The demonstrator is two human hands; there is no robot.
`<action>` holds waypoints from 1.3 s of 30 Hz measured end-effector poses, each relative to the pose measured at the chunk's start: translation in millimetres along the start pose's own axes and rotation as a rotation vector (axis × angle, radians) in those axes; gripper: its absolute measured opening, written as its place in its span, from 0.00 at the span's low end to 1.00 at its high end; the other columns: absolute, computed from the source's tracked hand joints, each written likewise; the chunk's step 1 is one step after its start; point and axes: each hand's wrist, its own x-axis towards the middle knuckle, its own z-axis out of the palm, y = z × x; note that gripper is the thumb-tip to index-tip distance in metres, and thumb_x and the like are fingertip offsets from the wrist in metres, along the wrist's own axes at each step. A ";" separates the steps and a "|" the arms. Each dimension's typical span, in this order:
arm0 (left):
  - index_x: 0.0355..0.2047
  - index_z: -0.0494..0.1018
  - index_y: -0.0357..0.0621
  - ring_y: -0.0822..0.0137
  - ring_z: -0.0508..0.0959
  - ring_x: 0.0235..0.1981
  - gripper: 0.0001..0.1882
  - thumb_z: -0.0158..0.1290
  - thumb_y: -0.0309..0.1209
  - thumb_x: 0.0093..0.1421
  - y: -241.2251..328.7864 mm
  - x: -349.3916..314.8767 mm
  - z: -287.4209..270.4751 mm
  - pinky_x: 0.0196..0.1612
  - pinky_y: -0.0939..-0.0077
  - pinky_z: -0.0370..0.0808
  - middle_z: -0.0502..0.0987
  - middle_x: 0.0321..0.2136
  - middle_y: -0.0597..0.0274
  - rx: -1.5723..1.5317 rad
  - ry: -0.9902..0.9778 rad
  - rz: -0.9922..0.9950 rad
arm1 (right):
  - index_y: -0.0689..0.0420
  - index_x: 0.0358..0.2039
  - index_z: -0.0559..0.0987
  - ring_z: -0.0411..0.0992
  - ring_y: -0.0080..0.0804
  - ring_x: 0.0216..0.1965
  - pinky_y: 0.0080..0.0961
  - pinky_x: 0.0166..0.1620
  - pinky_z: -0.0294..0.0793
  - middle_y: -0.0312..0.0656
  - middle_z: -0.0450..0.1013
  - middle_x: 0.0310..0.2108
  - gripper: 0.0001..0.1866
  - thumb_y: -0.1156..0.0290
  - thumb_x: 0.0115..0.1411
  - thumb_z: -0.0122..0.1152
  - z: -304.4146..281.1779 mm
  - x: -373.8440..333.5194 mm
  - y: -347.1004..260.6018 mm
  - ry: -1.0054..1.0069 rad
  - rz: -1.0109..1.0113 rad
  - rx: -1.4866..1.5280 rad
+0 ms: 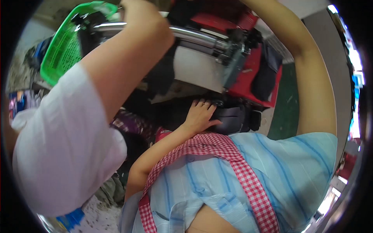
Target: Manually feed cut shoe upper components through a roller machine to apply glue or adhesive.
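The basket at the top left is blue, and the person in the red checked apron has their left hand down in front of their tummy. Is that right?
Not quite: the head view shows that the basket is green, not blue. The person in the red checked apron does have their left hand down in front of their tummy.
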 end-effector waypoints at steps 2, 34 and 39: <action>0.38 0.76 0.45 0.57 0.73 0.40 0.21 0.60 0.47 0.51 1.7 10.4 10.4 0.43 0.62 0.68 0.75 0.35 0.57 -0.088 -0.064 0.046 | 0.50 0.13 0.62 0.58 0.19 0.16 0.25 0.20 0.57 0.28 0.58 0.14 0.24 0.63 0.50 0.72 -31.7 -13.1 1.5 0.156 0.068 -0.068; 0.31 0.77 0.31 0.83 0.70 0.25 0.09 0.57 0.28 0.61 -88.8 15.5 -131.6 0.29 0.87 0.66 0.75 0.23 0.72 -0.646 0.178 -0.789 | 0.60 0.35 0.78 0.76 0.33 0.38 0.24 0.39 0.75 0.44 0.77 0.37 0.14 0.62 0.57 0.64 63.7 -329.5 -109.5 -0.068 0.460 -0.240; 0.30 0.79 0.33 0.70 0.77 0.24 0.16 0.58 0.38 0.56 -106.3 48.3 -131.9 0.31 0.72 0.72 0.77 0.19 0.48 -0.259 0.136 -0.765 | 0.61 0.49 0.75 0.72 0.28 0.48 0.25 0.52 0.69 0.38 0.74 0.48 0.19 0.62 0.64 0.57 -19.5 -180.0 -51.3 -0.034 -0.051 -0.151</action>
